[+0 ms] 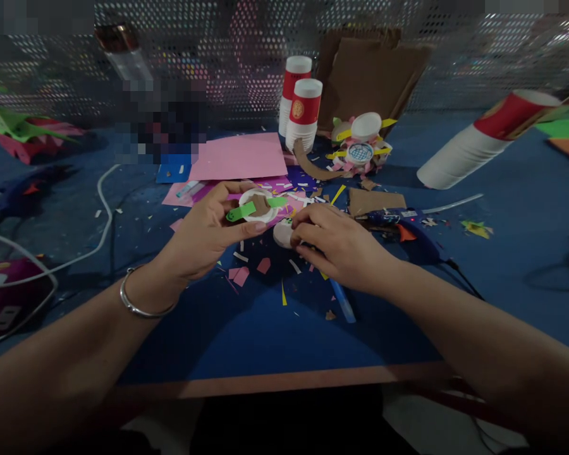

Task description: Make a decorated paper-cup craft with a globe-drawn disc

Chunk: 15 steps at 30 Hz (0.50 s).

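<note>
Between the thumb and fingers of my left hand [218, 221] is a cut-down white paper cup [271, 213]. A green paper strip [241, 212] and a brown piece of cardboard [260, 204] lie across its opening. Just to the right, low over the table, the curled fingers of my right hand [329, 243] grip the edge of a small white round paper piece [282, 235]. The fingers hide part of that piece. Around both hands lie paper scraps, including pink bits [239, 275] and a thin yellow strip [284, 294].
Behind my hands are pink paper sheets [239, 157], stacked paper cups [306, 104] and finished-looking paper crafts [360, 153]. A blue glue gun [415, 234] and a leaning cup stack [469, 151] are to the right. A blue pen [344, 303] lies near my right wrist.
</note>
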Each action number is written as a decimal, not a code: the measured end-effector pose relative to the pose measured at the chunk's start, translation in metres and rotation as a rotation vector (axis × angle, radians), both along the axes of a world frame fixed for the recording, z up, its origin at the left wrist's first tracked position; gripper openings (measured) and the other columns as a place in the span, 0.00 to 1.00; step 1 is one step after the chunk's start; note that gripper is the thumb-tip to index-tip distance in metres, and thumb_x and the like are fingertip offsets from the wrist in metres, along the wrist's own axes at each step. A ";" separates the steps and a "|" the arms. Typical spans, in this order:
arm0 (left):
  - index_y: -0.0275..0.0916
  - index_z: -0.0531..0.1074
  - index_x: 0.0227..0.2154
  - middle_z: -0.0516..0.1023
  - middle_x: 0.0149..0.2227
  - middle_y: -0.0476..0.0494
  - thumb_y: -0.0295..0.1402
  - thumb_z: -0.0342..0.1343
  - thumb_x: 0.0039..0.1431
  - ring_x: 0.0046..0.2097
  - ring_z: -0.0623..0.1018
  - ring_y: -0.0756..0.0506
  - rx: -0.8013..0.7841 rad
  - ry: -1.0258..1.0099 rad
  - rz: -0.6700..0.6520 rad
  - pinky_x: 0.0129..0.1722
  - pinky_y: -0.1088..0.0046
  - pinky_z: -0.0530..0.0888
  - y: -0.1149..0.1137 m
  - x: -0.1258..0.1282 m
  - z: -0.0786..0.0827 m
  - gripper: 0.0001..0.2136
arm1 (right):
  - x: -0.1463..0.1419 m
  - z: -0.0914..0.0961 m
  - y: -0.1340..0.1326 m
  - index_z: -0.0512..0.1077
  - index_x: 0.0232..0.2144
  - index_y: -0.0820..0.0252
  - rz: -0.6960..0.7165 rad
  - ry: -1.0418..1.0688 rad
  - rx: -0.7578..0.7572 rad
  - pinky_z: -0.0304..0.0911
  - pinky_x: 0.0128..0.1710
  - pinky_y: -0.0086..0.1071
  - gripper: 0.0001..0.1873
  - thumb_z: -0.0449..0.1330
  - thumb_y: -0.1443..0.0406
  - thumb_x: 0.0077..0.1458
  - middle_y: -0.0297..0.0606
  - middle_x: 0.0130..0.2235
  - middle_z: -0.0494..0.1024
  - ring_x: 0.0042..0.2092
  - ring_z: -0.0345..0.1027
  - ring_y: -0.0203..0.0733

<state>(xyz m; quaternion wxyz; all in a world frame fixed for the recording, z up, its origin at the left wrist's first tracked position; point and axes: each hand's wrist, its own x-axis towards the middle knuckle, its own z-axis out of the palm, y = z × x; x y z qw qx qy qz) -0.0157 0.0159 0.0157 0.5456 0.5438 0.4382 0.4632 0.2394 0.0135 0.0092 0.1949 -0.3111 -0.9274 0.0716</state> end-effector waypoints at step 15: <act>0.42 0.70 0.52 0.83 0.44 0.45 0.29 0.80 0.43 0.46 0.82 0.43 -0.033 -0.113 0.055 0.45 0.67 0.80 -0.008 0.021 -0.014 0.34 | -0.006 0.006 -0.016 0.75 0.41 0.59 0.063 0.073 0.095 0.68 0.54 0.51 0.08 0.56 0.68 0.71 0.50 0.48 0.80 0.50 0.72 0.54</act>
